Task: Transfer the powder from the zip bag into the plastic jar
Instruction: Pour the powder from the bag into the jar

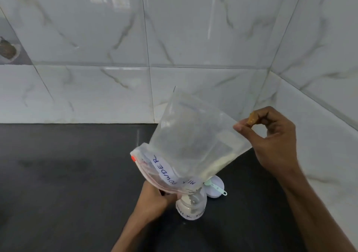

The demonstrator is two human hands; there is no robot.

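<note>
Above the plastic jar, the zip bag was held inverted so powder fell in. Its bottom corner was pinched by the right hand; its mouth was gripped by the left hand.

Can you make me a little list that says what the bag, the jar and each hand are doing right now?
zip bag: tipped upside down, open mouth over the jar
powder: pale, sliding along the bag's lower edge
plastic jar: upright on the dark counter, some powder inside
left hand: pinches the bag's mouth beside the jar
right hand: lifts the bag's bottom corner
white lid: lies behind the jar, green scoop on it
</note>
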